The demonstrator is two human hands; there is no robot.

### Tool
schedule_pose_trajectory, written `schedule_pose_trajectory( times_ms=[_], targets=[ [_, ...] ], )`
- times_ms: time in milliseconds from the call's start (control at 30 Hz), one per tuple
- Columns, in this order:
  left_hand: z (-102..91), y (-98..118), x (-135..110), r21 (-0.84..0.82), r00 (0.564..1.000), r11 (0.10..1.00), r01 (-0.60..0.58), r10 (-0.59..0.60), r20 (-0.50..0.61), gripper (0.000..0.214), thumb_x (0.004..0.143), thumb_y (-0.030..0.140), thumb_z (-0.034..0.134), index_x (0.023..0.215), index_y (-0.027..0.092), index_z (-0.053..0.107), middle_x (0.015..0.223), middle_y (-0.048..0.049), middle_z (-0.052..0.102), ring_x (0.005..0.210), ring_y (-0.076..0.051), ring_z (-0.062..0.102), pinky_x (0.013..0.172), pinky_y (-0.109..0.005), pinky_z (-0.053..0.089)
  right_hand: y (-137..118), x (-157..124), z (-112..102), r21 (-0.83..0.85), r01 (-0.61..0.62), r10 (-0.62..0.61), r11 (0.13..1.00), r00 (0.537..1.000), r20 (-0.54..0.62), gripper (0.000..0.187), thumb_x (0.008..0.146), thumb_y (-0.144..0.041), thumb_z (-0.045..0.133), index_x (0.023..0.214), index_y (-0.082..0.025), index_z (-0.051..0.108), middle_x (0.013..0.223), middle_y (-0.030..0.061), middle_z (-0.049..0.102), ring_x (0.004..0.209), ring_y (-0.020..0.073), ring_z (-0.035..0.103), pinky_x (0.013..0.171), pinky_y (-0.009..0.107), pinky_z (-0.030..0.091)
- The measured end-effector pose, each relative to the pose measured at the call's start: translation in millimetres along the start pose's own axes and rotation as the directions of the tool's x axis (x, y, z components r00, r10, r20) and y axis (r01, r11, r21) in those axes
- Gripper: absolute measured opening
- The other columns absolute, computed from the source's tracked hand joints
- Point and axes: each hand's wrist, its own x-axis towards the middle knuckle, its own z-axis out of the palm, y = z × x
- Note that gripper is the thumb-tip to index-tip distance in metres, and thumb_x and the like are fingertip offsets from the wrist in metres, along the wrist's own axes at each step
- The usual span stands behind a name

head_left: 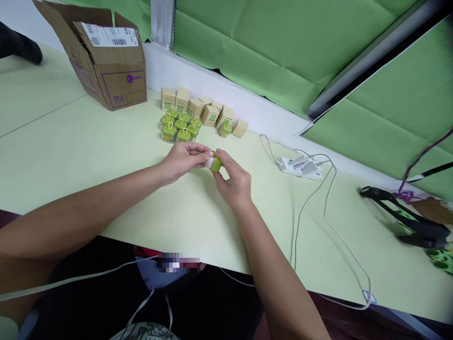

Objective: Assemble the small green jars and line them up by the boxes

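Note:
Over the middle of the pale table, both hands meet on a small green-and-white lidded container (215,164). My right hand (234,182) grips its green part between thumb and fingers. My left hand (186,160) pinches at its white side, fingertips pressed close together. Just beyond the hands stands a cluster of small clear jars with green lids and loop handles (180,124). One more green-lidded jar (225,129) stands apart to their right. Behind them is a row of small tan cardboard boxes (211,114), some with a green panel.
An open cardboard carton (120,71) stands at the back left. To the right lie a white power strip (300,167) with plugs and a loose white cable (327,212). A black frame-like object (406,215) rests at the far right. Green sheets (247,42) cover the back.

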Motion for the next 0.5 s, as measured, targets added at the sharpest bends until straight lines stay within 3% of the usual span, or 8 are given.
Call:
schedule_pose_trajectory(
  times_ms=[267, 500],
  targets=[
    [2.1, 3.7, -3.4, 0.037, 0.999, 0.998, -0.050, 0.049, 0.007, 0.058, 0.059, 0.057, 0.102, 0.097, 0.016, 0.084, 0.099, -0.0092, 0.082, 0.101, -0.025, 0.077, 0.103, -0.047, 0.063, -1.4, 1.3, -0.6, 0.000, -0.015, 0.015, 1.000, 1.000, 0.000, 0.049, 0.098, -0.017, 0.060, 0.144, -0.032, 0.065, 0.147, 0.0018, 0.071, 0.139, 0.0247, 0.068, 0.121, 0.049, 0.058],
    [-0.5, -0.2, -1.6, 0.084, 0.995, 0.992, -0.099, 0.096, 0.031, 0.059, 0.061, 0.058, 0.101, 0.100, 0.016, 0.086, 0.095, -0.0091, 0.083, 0.092, -0.023, 0.076, 0.097, -0.043, 0.063, -3.0, 1.4, -0.5, -0.001, 0.015, -0.015, 1.000, 1.000, 0.002, 0.051, 0.097, -0.015, 0.059, 0.145, -0.032, 0.066, 0.147, 0.0009, 0.071, 0.137, 0.0243, 0.069, 0.121, 0.047, 0.059]
  ],
)
